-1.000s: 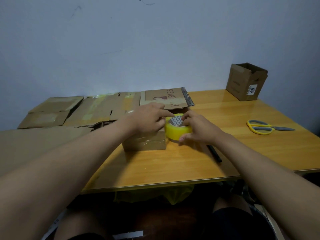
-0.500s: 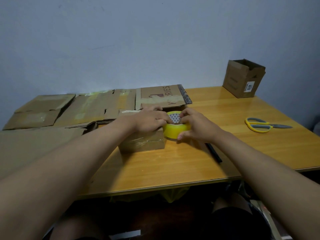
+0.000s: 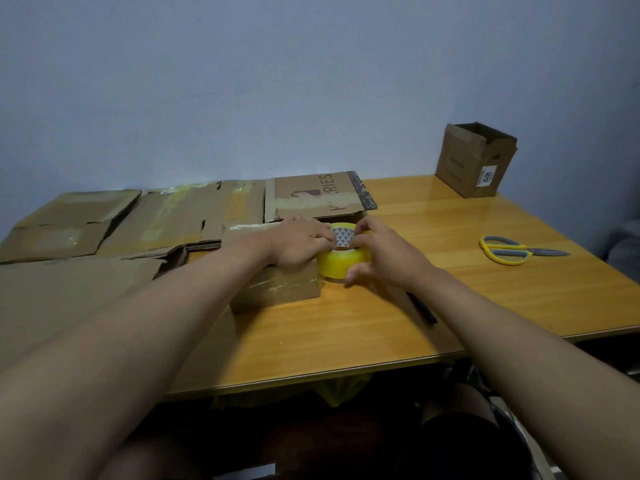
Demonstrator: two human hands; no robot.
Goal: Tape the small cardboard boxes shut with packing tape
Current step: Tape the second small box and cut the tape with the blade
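1. Reaching forward with both bare arms over the table (image 3: 346, 323), we have our hands meeting at the tape roll (image 3: 337, 263).
2. Our left hand (image 3: 298, 245) lies palm down on top of the small box (image 3: 277, 289), its fingers curled toward the roll and touching its near edge; whether they pinch the tape end we cannot tell.
3. Our right hand (image 3: 384, 256) wraps the roll from the right: fingers curl over its top rim and the thumb presses its lower side, so it grasps the roll.
4. Lying flat with its hole facing up, the yellow roll rests on the table, touching the box's right side; a patterned core shows between our fingers.
5. That box sits closed near the table's middle, with shiny tape on its front face.
6. Behind it lie flattened cardboard sheets (image 3: 173, 220), spread along the wall on the left.
7. An open box (image 3: 474, 161) with a white label stands at the far right corner, well apart from our hands.
8. Yellow-handled scissors (image 3: 512, 251) lie closed on the right, and a black pen (image 3: 424, 308) lies just under our right forearm.
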